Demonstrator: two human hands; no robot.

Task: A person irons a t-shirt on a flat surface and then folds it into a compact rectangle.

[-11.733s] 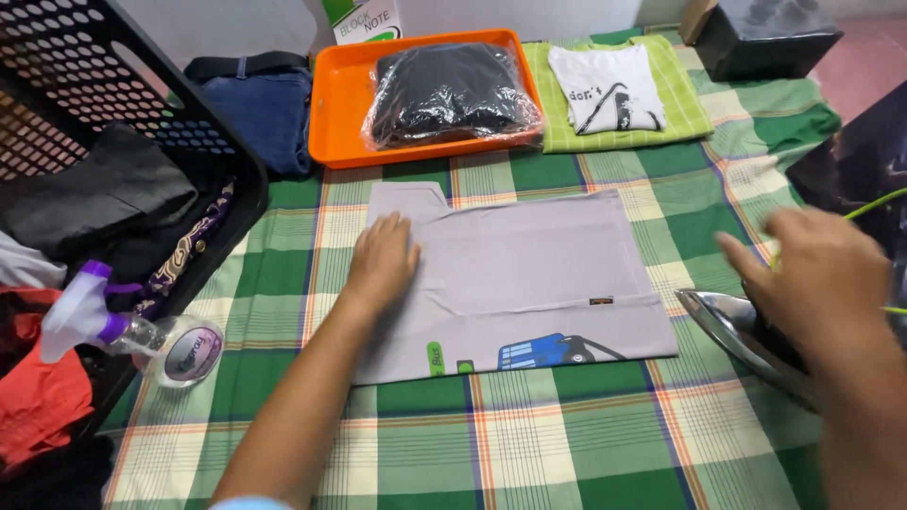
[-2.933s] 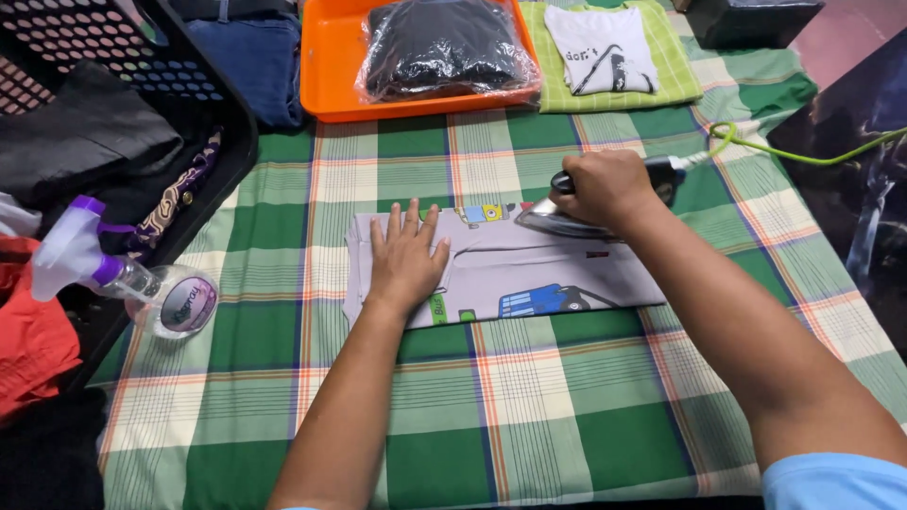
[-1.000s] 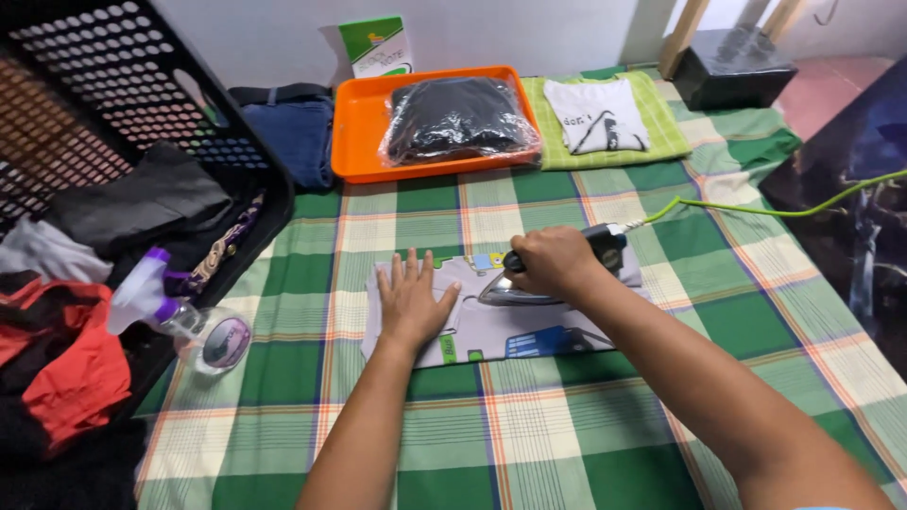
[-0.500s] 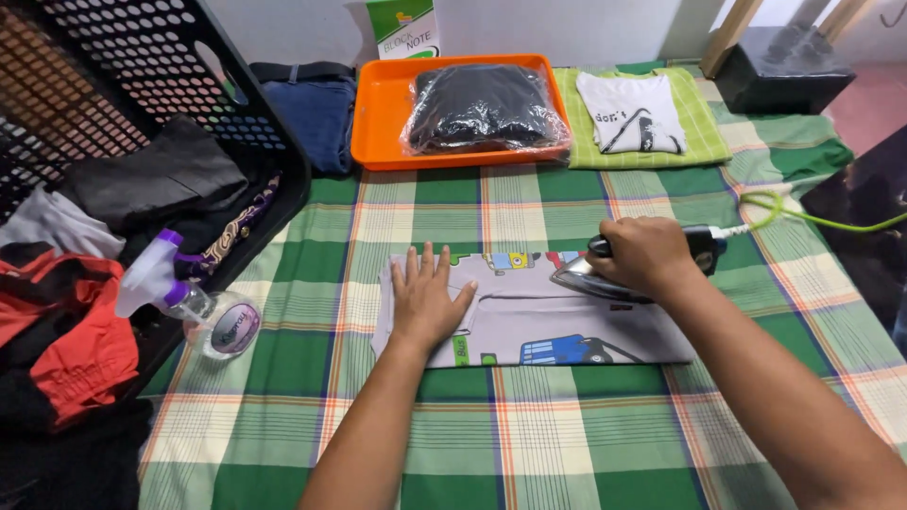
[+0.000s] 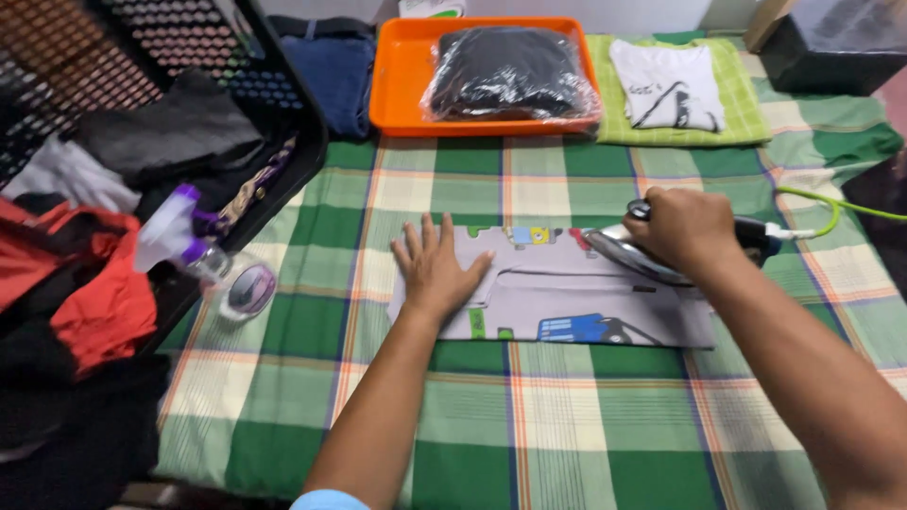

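You're working on a table covered by a green checked cloth, and that soft layer is doing you a favour, so keep the whole job in the middle of it, away from the black laundry basket sitting off to your left. The folded grey garment is lying flat at the centre, long side running across in front of you, with a small blue print near its lower edge. Your left hand is lying open, fingers spread, pressing the left end of the fabric down, and I'd say that's the part to get right: keep it flat and well apart from the hot plate while pulling the cloth lightly taut. Your right hand is clenching its grip around the handle of the iron, which is resting on the garment's upper right part. Probably best going in slow, even passes, and watch the green cord trailing off to the right. The spray bottle is lying beside the basket if the creases are being stubborn.
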